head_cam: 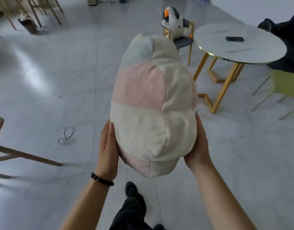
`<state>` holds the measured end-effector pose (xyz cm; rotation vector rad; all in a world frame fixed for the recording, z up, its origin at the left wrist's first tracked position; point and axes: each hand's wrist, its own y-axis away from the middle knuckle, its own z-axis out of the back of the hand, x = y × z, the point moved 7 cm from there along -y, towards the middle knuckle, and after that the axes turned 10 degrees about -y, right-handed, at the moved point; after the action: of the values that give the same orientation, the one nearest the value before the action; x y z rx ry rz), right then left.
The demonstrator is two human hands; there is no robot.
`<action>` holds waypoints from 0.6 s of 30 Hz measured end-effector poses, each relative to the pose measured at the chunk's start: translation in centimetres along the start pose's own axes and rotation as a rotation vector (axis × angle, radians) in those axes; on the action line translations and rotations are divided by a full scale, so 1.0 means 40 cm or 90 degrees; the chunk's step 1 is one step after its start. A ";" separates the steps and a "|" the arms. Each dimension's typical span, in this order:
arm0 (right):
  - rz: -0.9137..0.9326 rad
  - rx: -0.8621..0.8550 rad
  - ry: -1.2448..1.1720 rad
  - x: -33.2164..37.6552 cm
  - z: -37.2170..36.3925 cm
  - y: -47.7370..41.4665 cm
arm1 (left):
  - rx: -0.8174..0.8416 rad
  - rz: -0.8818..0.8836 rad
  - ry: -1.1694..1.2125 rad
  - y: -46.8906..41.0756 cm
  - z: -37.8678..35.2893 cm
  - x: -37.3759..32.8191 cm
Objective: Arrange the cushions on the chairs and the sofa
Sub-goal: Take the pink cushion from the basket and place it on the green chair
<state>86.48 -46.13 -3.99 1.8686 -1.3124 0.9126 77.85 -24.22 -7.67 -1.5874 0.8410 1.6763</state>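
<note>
Over grey floor tiles (43, 105), both hands (109, 146) (198, 146) clasp an unlabelled pastel cushion (152, 105) between flat palms.

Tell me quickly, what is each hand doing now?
Left hand: flat open palm pressed on the cushion's left side.
Right hand: pressed on its right side; together they hold it up.

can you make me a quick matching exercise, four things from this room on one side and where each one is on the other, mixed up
Things:
1. pink and cream cushion
2. penguin plush
3. dark phone
4. loose cable

Places:
A. on the round marble table
B. on the floor tiles
C. held between the left hand and the right hand
D. sitting on the gold-framed chair

Pairs: 1-C, 2-D, 3-A, 4-B
</note>
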 end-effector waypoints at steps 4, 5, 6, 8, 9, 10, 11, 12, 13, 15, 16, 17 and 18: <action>-0.052 -0.112 0.049 -0.033 0.107 -0.236 | 0.093 0.016 0.003 -0.213 -0.183 0.031; -0.068 -0.136 0.048 -0.041 0.134 -0.294 | 0.122 0.013 0.003 -0.263 -0.226 0.037; -0.084 -0.158 0.047 -0.037 0.153 -0.364 | 0.146 0.003 -0.001 -0.331 -0.271 0.043; -0.108 -0.182 0.056 -0.017 0.181 -0.504 | 0.182 -0.012 -0.024 -0.471 -0.361 0.047; -0.116 -0.188 0.056 -0.001 0.193 -0.573 | 0.192 -0.011 -0.040 -0.542 -0.404 0.044; -0.116 -0.202 0.053 0.021 0.199 -0.623 | 0.198 -0.012 -0.046 -0.595 -0.440 0.032; -0.111 -0.212 0.050 0.046 0.204 -0.686 | 0.204 -0.016 -0.040 -0.657 -0.482 0.016; -0.096 -0.212 0.052 0.075 0.205 -0.748 | 0.209 -0.026 -0.039 -0.713 -0.521 0.002; -0.077 -0.206 0.054 0.104 0.204 -0.809 | 0.215 -0.039 -0.040 -0.764 -0.562 -0.013; -0.056 -0.181 0.025 0.140 0.211 -0.902 | 0.226 -0.026 -0.030 -0.855 -0.632 -0.023; -0.052 -0.175 0.015 0.152 0.224 -0.949 | 0.233 -0.007 -0.023 -0.899 -0.669 -0.019; -0.049 -0.177 0.018 0.161 0.241 -0.994 | 0.243 0.003 -0.024 -0.937 -0.704 -0.009; -0.041 -0.180 0.028 0.165 0.265 -1.041 | 0.247 0.007 -0.033 -0.973 -0.740 0.003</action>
<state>129.61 -46.91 -9.42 1.6537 -1.2743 0.6905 126.65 -26.50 -9.55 -1.2692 1.0748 1.4474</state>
